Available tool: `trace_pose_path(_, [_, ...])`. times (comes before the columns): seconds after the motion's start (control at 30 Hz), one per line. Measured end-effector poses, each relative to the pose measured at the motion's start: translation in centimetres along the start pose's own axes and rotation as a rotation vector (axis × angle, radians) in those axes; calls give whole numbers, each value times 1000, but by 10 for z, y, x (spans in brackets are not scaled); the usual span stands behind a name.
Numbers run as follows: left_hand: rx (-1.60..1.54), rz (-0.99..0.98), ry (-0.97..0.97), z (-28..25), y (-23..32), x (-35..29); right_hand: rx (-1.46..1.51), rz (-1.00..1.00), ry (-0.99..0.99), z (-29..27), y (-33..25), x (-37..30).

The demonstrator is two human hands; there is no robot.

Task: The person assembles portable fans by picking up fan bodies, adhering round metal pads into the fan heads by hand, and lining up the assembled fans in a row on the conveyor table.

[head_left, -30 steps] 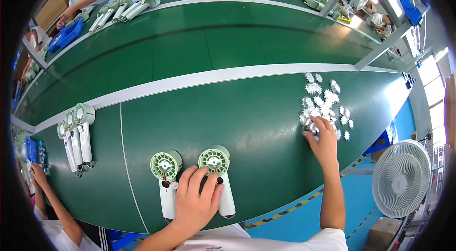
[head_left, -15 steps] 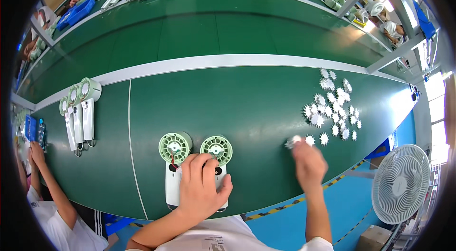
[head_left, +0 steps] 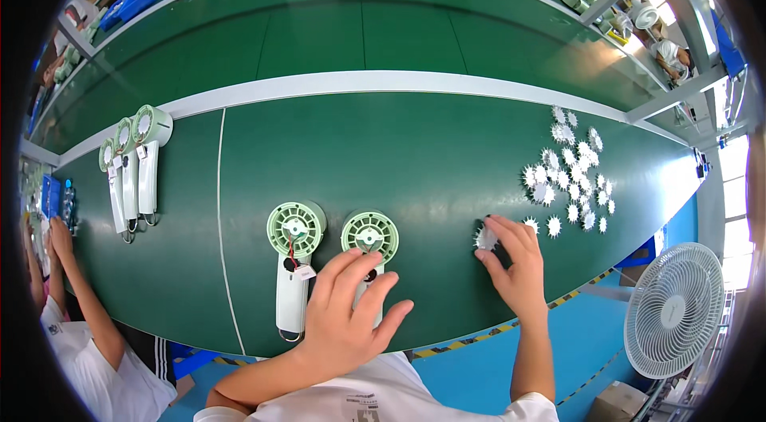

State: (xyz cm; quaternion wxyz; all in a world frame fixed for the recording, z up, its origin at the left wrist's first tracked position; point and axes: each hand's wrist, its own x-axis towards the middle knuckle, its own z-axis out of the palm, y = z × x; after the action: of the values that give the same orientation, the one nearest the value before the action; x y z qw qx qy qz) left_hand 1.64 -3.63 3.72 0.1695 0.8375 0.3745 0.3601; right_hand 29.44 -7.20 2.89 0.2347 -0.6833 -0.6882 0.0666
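Two handheld fans with pale green round heads and white handles lie side by side before me. The left fan (head_left: pixel 296 228) shows red wires and a small white tag below its head. Over the handle of the right fan (head_left: pixel 371 235) hovers my left hand (head_left: pixel 345 318), fingers spread; it hides most of that handle, and I cannot tell whether it touches it. To the right, my right hand (head_left: pixel 515 262) holds a white spiked fan wheel (head_left: pixel 484 238) between thumb and fingers, at the tabletop. Several similar white wheels (head_left: pixel 574 171) lie scattered beyond that hand.
Three more handheld fans (head_left: pixel 147 171) lie at the left of the green table (head_left: pixel 431 151), past a white line. A white rail (head_left: pixel 383 82) borders the far side. A co-worker's arm (head_left: pixel 84 286) is at left. A large white fan (head_left: pixel 674 310) stands at right.
My left hand has lifted its fingers away from the two fans and spread them. My right hand has turned slightly, the white wheel still at its fingertips. The whole view has shifted a little.
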Motion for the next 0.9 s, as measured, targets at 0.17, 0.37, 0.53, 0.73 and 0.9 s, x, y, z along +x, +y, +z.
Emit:
trace_pose_path(0.17, [-83, -25, -15, 0, 2, -8, 255, 107, 44, -1, -9, -6])
trace_pose_path(0.37, [-911, -470, -151, -12, 19, -2, 407, -160, -62, -19, -78, 1])
trace_pose_path(0.53, [-1355, -779, -152, -19, 10, -8, 341, -272, -43, -9, -106, 5])
trace_pose_path(0.73, [-1354, -823, -186, -47, -7, -11, 487, -236, -115, 0, -119, 11])
trace_pose_path(0.9, [-1212, -810, -245, -68, -28, -12, 364, -283, -46, 15, -147, 16])
